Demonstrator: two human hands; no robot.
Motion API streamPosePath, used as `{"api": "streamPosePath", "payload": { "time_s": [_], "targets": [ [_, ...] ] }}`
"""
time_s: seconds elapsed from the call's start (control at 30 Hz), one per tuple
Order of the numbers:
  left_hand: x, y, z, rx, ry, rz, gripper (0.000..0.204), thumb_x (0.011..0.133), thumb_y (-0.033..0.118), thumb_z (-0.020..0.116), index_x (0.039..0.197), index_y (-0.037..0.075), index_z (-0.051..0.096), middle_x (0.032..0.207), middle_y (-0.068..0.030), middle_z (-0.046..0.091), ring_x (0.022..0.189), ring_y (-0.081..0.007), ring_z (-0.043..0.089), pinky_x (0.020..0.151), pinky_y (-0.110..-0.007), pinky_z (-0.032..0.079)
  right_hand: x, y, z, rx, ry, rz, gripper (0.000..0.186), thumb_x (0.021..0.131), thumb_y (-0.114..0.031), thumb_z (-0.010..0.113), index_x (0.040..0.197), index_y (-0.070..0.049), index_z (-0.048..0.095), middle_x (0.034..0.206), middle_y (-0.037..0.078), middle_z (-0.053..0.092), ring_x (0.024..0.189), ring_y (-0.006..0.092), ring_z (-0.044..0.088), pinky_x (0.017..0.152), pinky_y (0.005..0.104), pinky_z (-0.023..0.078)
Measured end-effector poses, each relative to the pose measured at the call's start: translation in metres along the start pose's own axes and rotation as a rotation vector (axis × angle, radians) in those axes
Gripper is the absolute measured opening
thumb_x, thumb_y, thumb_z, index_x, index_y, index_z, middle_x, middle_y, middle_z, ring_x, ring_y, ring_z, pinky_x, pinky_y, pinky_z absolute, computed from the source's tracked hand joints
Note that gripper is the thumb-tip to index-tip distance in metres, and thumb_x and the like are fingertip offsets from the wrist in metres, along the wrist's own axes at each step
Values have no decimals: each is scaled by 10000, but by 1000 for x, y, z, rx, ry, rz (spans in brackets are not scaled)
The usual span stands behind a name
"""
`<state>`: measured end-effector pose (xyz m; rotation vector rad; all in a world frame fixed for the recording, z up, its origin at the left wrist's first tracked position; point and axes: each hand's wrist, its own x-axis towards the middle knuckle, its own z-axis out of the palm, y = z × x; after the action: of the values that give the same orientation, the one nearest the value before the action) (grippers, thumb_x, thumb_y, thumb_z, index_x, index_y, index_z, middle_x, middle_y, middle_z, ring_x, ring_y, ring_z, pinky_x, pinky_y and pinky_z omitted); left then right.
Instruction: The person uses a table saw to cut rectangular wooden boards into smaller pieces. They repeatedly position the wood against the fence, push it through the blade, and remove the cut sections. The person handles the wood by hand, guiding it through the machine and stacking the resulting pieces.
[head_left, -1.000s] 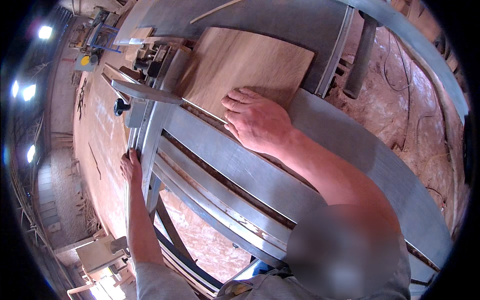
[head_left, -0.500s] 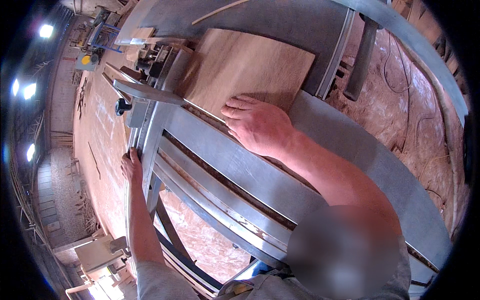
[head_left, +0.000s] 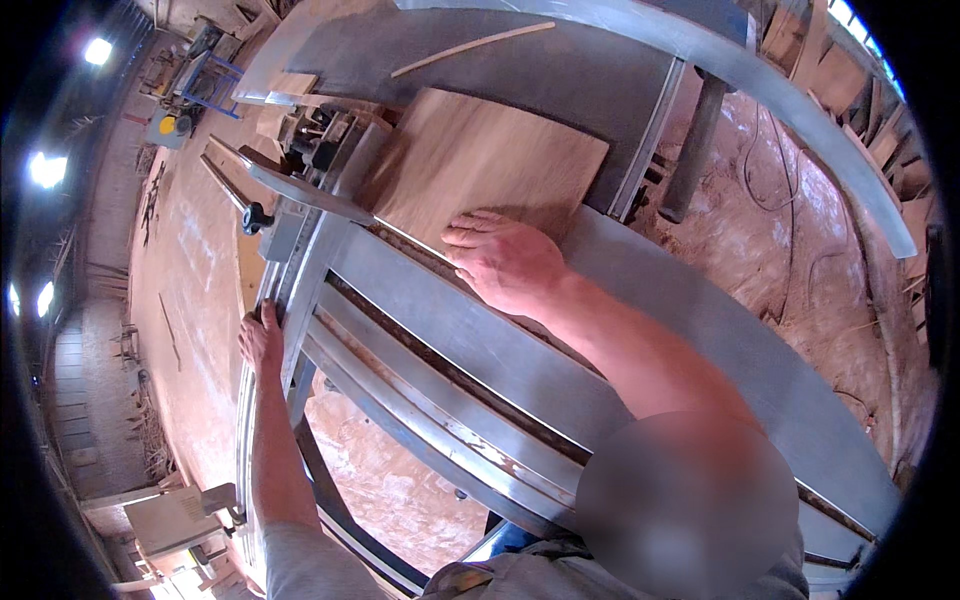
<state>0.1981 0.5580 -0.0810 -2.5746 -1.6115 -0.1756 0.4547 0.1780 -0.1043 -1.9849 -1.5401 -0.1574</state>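
Floor to the left: the reddish, dusty floor (head_left: 195, 300) spreads well out past my left arm.
Black knob: the knob (head_left: 257, 218) sticks out just ahead of my left hand, leaving a short gap.
Left hand: my left hand (head_left: 262, 340) is at the outer edge of the metal rail (head_left: 306, 270), thumb on top; I cannot tell whether those fingers close around it.
Below the rail: an opening lies between rail and tabletop, with floor showing through.
Flat metal arm: the arm (head_left: 305, 190) slants across the rail, its tip by the board's near left corner.
Wooden board: the board (head_left: 490, 150) lies flat on the metal tabletop (head_left: 450, 315), its left edge close beside the rail's end.
Thin wood strip: the strip (head_left: 475, 48) lies on the tabletop beyond the board's far edge, well apart from it.
Right hand: my right hand (head_left: 505, 260) rests palm down over the board's near edge, fingers together and laid flat, clamped on nothing.
Near side: smooth metal runs from under my wrist toward me, cut by a long dark slot (head_left: 430, 346).
Right side: a strip of tabletop separates the board's right edge from the grooved metal edge (head_left: 648, 140).
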Motion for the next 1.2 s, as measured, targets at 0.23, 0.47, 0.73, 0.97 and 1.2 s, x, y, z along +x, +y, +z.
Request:
{"api": "streamPosePath", "payload": {
  "time_s": [0.23,0.47,0.73,0.97,1.2],
  "targets": [
    [0,4,-5,5,-69,-15,839,898,711,341,1262,-20,535,1254,-233,571,1197,-404,495,1032,-491,343,5,-6,-1,-47,-69,38,238,889,-140,593,1090,-24,648,1267,98,591,1258,235,499,1106,370,363],
    [-4,3,-3,-2,-5,-6,833,902,703,341,1272,-18,533,1253,-233,577,1212,-398,493,1040,-490,337,1,-10,2,-50,-45,51,298,882,-205,620,1119,-27,651,1284,110,592,1266,240,497,1129,374,336],
    [-6,6,-10,2,-33,-25,862,889,725,347,1263,-28,534,1235,-260,573,1222,-403,486,1035,-492,345,4,-12,-2,-58,-63,61,309,886,-228,622,1127,-37,651,1301,105,586,1279,238,491,1143,368,320],
    [-6,13,-10,13,-38,-38,863,886,725,351,1255,-34,530,1243,-262,568,1228,-404,482,1040,-492,347,2,-7,4,-41,-35,56,262,881,-198,601,1072,-34,675,1260,112,612,1267,237,497,1130,375,325],
    [-4,6,-7,6,-36,-45,858,884,728,351,1248,-26,535,1261,-249,563,1232,-403,478,1042,-487,349,3,-6,8,-45,-40,59,271,912,-189,544,1096,-42,678,1279,106,608,1267,233,502,1128,375,329]
  ]
}}
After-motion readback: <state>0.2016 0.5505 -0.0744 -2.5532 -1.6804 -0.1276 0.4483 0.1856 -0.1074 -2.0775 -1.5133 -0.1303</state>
